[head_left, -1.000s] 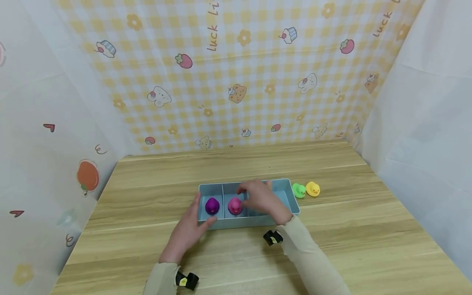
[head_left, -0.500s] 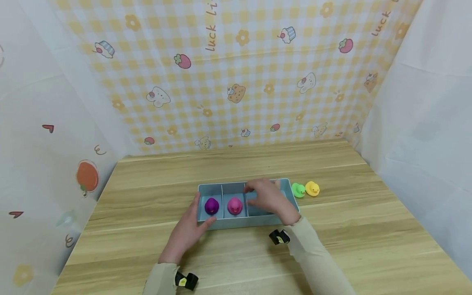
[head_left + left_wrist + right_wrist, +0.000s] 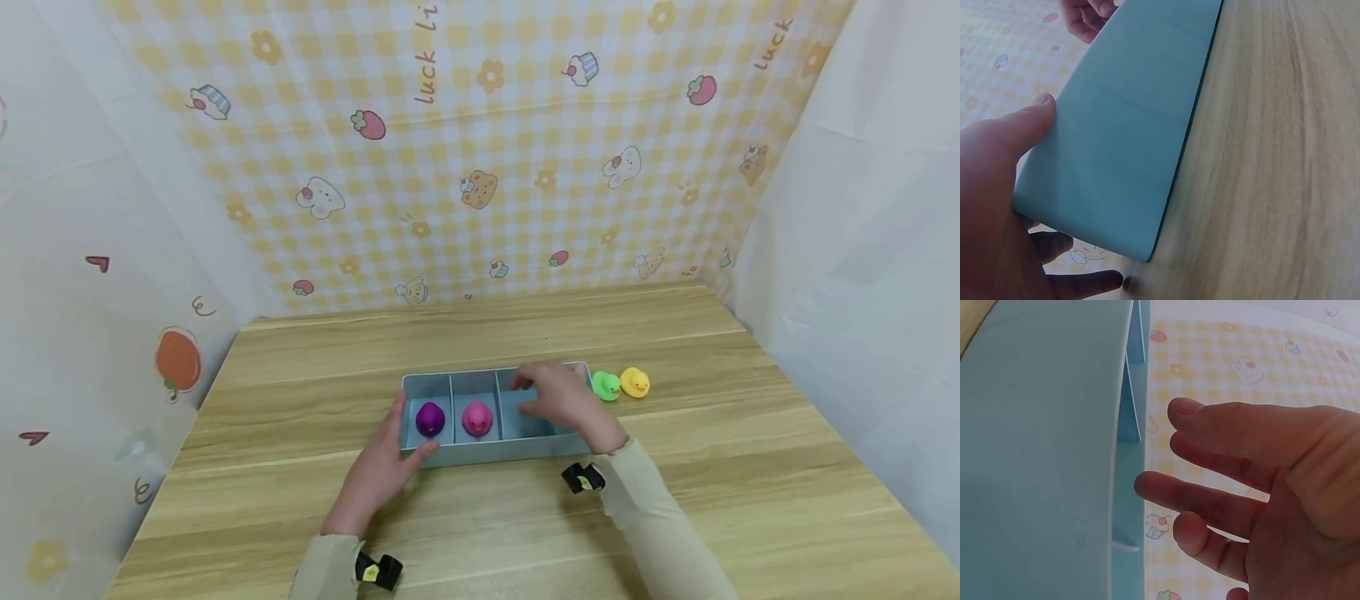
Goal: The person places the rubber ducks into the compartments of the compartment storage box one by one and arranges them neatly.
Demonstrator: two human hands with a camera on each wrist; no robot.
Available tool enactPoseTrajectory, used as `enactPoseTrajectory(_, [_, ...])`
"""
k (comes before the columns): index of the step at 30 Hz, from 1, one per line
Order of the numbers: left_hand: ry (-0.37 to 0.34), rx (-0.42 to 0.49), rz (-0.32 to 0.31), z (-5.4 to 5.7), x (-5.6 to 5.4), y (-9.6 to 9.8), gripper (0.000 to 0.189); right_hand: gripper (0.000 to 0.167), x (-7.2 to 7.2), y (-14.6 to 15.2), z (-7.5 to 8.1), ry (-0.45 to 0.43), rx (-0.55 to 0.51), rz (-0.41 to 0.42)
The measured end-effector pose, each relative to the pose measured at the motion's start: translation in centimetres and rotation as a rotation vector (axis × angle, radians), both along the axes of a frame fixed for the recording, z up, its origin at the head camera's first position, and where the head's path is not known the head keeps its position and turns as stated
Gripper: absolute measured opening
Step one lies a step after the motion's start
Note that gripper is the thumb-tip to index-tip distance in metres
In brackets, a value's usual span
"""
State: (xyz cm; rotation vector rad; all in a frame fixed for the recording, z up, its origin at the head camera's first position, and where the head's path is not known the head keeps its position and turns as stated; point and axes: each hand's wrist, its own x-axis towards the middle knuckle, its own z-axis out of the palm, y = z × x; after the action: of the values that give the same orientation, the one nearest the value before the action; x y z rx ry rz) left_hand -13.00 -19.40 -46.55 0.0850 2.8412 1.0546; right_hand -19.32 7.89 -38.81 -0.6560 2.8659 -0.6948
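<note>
My left hand [image 3: 378, 471] brackets the left end of the blue divided tray [image 3: 487, 452], its thumb and fingers straight against the walls; light, even pressure there should stop it sliding on the wooden table [image 3: 480, 533]. My right hand [image 3: 562, 396] hangs over the tray's right half with thumb and fingers spread wide, holding nothing. The purple rubber duck [image 3: 431, 419] sits upright in the leftmost compartment, and the pink rubber duck [image 3: 477, 418] in the second. To work cleanly, I want my right fingers high enough to clear the rim and dividers (a snagged knuckle could jolt both ducks). The green rubber duck [image 3: 606, 386] and yellow rubber duck [image 3: 636, 382] stand just outside the right end, so that sleeve needs care too.
</note>
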Motion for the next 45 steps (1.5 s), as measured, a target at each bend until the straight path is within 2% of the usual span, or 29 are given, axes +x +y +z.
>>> enactPoseTrajectory(17, [0.000, -0.005, -0.011, 0.1, 0.0, 0.1, 0.096, 0.026, -0.1, 2.2, -0.2, -0.056, -0.072, 0.013])
enactPoseTrajectory(26, [0.000, -0.002, -0.011, 0.1, -0.1, 0.1, 0.096, 0.027, 0.0, 3.6, -0.2, -0.063, -0.125, 0.052])
enactPoseTrajectory(37, [0.000, -0.010, -0.006, -0.1, -0.1, 0.0, 0.096, 0.025, 0.2, 4.7, -0.1, -0.054, -0.092, -0.017])
enactPoseTrajectory(45, [0.009, -0.013, -0.011, -0.1, -0.1, 0.0, 0.096, 0.025, 0.3, 5.5, -0.5, -0.047, -0.102, -0.002])
